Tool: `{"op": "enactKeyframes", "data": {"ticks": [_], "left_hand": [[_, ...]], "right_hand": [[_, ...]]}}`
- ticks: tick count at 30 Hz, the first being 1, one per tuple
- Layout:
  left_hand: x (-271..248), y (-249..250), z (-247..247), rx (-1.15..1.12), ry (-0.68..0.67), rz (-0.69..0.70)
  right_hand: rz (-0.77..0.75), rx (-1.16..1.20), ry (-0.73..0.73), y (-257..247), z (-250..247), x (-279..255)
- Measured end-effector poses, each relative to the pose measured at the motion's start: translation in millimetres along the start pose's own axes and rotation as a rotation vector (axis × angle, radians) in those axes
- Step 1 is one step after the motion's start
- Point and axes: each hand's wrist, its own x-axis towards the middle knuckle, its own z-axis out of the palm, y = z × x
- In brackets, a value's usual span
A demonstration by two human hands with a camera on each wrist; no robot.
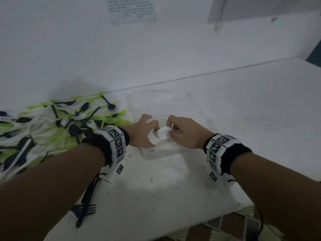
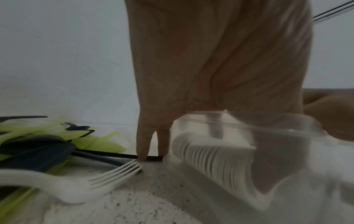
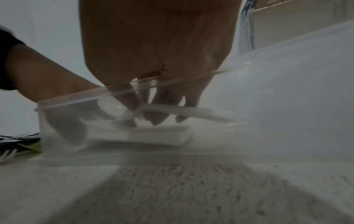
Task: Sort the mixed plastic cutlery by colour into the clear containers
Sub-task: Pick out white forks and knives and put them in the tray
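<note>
Two clear containers on the white desk (image 1: 225, 119): the near clear container (image 1: 166, 150) holds both hands; the far clear container (image 1: 161, 101) sits just beyond the grip and looks empty.

Left hand (image 1: 141, 132) reaches into the near container at its left end, fingers curled round a nested stack of white spoons (image 1: 157, 136). Right hand (image 1: 186, 132) meets it from the right, fingertips pinching the top white spoon (image 1: 163, 130) of that stack. Both grips are narrow, each holding white cutlery.

Cutlery look: thin moulded plastic in three colours — white, dark navy/black, lime green. The mixed pile (image 1: 52, 122) lies left of the left grip, on the desk against the wall; pieces too many and too blurred to count. One dark fork (image 1: 85, 210) lies apart, nearer the person than the left wrist.

Left wrist view only: the stack reads as many ribbed, close-packed white edges (image 2: 206, 153) seen through the container wall; one white fork (image 2: 91, 183) lies just outside the container, tines towards the left fingers (image 2: 142, 145), which reach the desk.

Right wrist view only: the right fingers (image 3: 130, 98) press on a white spoon bowl (image 3: 116, 109), its handle running right; a flat white stack (image 3: 145, 134) lies below the grip on the container floor.

Each wrist carries a black band with patterned markers.
</note>
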Motion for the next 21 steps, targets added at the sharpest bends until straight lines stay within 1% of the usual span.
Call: {"op": "enactKeyframes", "data": {"ticks": [5,10,13,16,18,21], "left_hand": [[-1,1,8,-0.016,0.066,0.000],[-3,4,8,-0.003,0.072,-0.029],[-3,7,7,0.017,0.064,-0.045],[-4,7,7,0.030,0.070,-0.048],[-4,7,8,0.028,0.079,-0.047],[-5,7,9,0.014,0.077,-0.045]], "right_hand": [[-0.030,-0.014,0.007,0,1,0],[-0.021,0.045,-0.006,-1,-1,-4],[0.008,0.092,-0.109,-2,-10,-3],[0.035,0.031,-0.239,-7,-22,4],[0.050,-0.036,-0.281,-13,-25,8],[0.053,-0.080,-0.297,-17,-22,11]]}}
